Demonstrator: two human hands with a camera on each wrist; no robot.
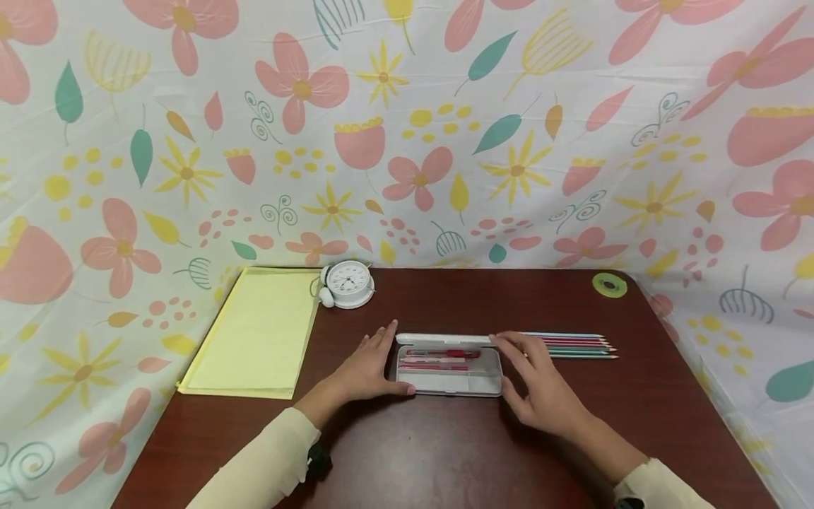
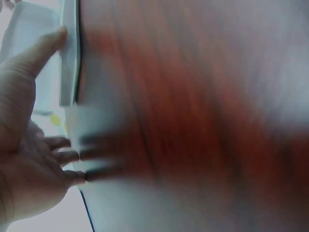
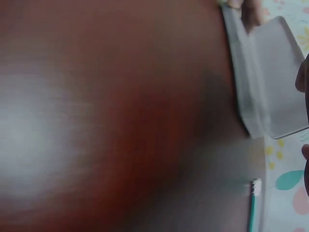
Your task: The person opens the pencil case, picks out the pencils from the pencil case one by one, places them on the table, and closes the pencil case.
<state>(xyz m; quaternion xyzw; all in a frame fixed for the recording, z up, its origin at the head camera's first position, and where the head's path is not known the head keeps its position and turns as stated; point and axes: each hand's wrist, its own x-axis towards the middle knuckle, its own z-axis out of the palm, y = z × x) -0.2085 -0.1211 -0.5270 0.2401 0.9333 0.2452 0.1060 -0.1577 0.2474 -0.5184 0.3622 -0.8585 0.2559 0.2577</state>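
Note:
A pale pencil case [image 1: 448,384] lies on the table with its lid [image 1: 445,339] raised along the far side. Inside its back compartment are a red pen [image 1: 454,353] and a few pink and red pens [image 1: 439,367]. My left hand [image 1: 362,367] is at the case's left end, fingers extended past the corner, thumb against the front edge. At the right end, my right hand [image 1: 547,392] holds the lid's corner with bent fingers, its thumb beside the case's right side. In the right wrist view only fingertips [image 3: 301,77] show at the lid.
Several colored pencils [image 1: 579,346] lie behind my right hand. A yellow zip folder [image 1: 254,332] lies at the left, with a white alarm clock [image 1: 350,283] by its top corner. A green tape roll [image 1: 609,285] sits at the back right. Floral cloth [image 1: 420,141] hangs behind the table.

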